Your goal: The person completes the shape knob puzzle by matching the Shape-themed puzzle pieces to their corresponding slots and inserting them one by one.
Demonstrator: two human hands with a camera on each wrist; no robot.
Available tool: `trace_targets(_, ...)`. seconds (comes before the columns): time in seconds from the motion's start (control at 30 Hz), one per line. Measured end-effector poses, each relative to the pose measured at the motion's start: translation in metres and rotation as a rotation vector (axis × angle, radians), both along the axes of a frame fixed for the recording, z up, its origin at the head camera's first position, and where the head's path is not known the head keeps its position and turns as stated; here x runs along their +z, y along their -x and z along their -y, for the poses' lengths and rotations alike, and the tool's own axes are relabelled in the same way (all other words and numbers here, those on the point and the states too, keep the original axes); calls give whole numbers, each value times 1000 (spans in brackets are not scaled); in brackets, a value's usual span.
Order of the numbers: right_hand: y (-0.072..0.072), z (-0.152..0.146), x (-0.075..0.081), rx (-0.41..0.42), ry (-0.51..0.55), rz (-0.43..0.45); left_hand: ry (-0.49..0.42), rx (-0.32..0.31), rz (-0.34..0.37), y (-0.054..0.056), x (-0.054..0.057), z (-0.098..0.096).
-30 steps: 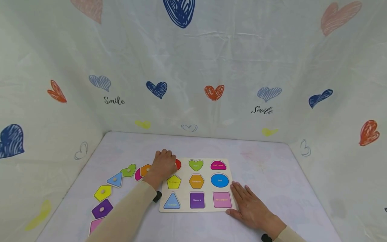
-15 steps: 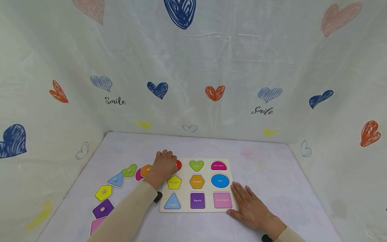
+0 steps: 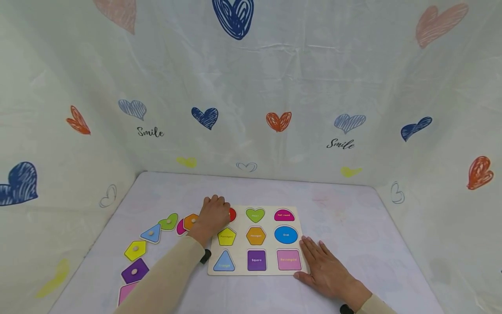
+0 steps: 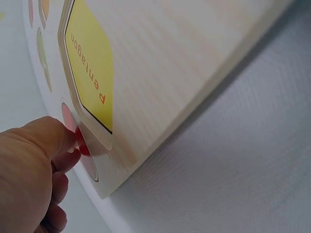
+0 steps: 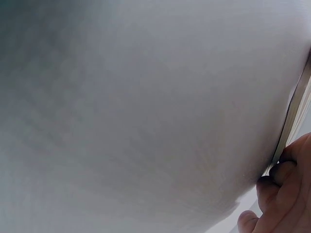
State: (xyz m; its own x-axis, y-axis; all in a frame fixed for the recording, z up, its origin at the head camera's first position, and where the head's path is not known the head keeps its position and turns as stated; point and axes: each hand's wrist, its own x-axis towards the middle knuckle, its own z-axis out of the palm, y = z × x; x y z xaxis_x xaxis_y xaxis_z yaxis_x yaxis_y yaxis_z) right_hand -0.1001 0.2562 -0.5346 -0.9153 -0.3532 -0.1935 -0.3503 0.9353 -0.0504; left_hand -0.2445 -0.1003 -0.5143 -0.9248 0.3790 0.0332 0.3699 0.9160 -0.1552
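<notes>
A pale wooden shape puzzle board (image 3: 241, 261) lies flat, with labelled coloured shapes in rows. At its far left corner my left hand (image 3: 212, 216) pinches a red round puzzle piece (image 3: 233, 214) between thumb and curled fingers. In the left wrist view the red circle (image 4: 69, 116) lies level with the board beside the yellow pentagon shape (image 4: 90, 63), and the fingers partly cover its middle. My right hand (image 3: 327, 270) lies with fingers extended along the board's right edge, thumb at the near corner. The right wrist view shows its fingers (image 5: 286, 187) against the board's side.
Loose knobbed pieces curve along the left: orange hexagon (image 3: 190, 221), magenta piece (image 3: 181, 226), green heart (image 3: 169, 221), blue triangle (image 3: 150, 233), yellow pentagon (image 3: 135, 250), purple square (image 3: 134, 271) and pink piece (image 3: 125, 293), partly behind the left sleeve (image 3: 164, 274). A heart-printed curtain (image 3: 251, 74) surrounds the white table (image 3: 333, 205).
</notes>
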Motion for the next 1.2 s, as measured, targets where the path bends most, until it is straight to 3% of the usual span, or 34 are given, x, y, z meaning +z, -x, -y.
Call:
trace_targets(0.43, -1, 1, 2, -12, 2, 24, -5, -2, -13, -3, -1, -1)
trace_targets(0.67, -2, 2, 4, -6, 0, 13, -22, 4, -19, -9, 7, 8)
trace_targets(0.93, -2, 2, 4, -12, -3, 14, -50, -29, -136, -18, 17, 38)
trace_targets(1.2, -2, 4, 3, -17, 0, 21, -107, 32, -170, -25, 20, 92)
